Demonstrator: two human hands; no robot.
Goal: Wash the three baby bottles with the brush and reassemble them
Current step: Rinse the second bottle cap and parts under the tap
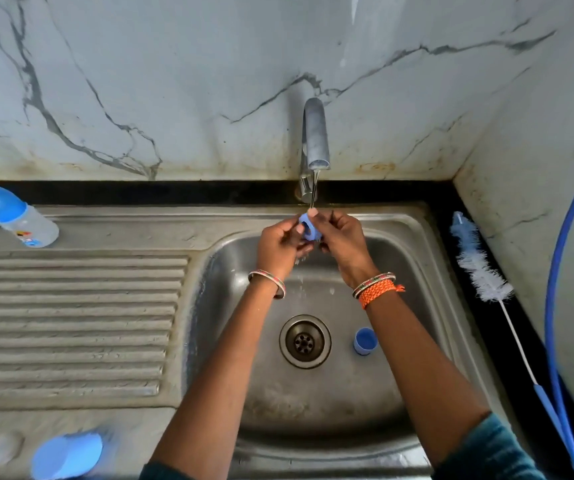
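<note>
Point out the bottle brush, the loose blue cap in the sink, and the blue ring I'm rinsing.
bottle brush (479, 268): head view, on its white bristles.
blue cap (364, 341): head view, on its side wall.
blue ring (308, 227): head view, on its outer band.

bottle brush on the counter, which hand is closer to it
Right. The right hand is over the basin holding the blue collar ring under the tap, on the bottle brush side. The left hand pinches the same ring from the side farther from the brush.
</note>
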